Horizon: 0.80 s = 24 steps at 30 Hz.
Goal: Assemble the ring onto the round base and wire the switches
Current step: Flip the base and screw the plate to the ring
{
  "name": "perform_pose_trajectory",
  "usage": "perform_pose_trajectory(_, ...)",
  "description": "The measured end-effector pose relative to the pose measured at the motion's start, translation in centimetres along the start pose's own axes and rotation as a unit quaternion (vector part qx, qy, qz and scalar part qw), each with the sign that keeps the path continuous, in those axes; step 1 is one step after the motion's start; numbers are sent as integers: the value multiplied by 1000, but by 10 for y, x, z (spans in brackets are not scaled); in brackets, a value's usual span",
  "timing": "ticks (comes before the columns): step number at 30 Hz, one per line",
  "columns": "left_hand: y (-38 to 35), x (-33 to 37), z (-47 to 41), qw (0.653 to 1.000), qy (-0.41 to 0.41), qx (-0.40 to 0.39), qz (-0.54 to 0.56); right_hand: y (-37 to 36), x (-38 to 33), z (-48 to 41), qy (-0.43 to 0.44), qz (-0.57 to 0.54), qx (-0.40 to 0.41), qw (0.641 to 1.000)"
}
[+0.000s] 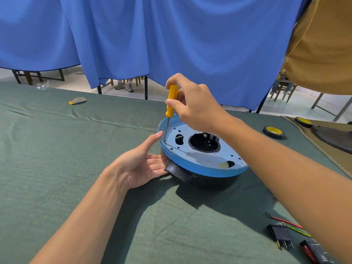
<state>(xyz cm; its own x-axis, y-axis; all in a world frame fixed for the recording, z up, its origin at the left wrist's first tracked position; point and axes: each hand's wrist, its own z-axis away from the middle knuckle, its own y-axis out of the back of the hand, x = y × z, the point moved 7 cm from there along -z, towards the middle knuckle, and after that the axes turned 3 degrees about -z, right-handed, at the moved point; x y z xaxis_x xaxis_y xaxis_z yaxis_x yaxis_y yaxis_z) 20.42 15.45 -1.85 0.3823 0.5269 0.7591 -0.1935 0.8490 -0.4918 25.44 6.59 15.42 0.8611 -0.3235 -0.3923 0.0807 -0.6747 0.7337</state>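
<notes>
A blue-filmed metal ring (207,169) lies on top of the round black base (211,182), which has a black handle at its left front. My right hand (192,105) grips a yellow-handled screwdriver (171,101), held upright with its tip down at the ring's left edge. My left hand (144,162) rests against the left side of the base with straight fingers. Two black rocker switches (281,236) lie at the lower right, one with red and green wires (289,223).
A green cloth (76,168) covers the table. Two rolls of black tape (273,132) sit at the right, near a dark round part on a tan mat (335,138). A scrap of backing paper (77,101) lies far left. Blue curtains hang behind.
</notes>
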Motion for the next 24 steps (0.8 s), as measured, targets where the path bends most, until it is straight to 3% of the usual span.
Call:
perform_pose_trajectory(7,2,0,0,1000,-4,7,-7,-4,7,-17,-108,161,-44,980)
perform_pose_trajectory(10,2,0,-1,1000,-6,8,-12,-3,5,-23,-143,153,-70,975)
perform_pose_trajectory(17,1,0,0,1000,-3,10,-18,-4,-1,-29,-100,192,-78,973)
perform_pose_trajectory(24,1,0,1,1000,-5,13,-25,-7,0,-30,-123,185,-165,961)
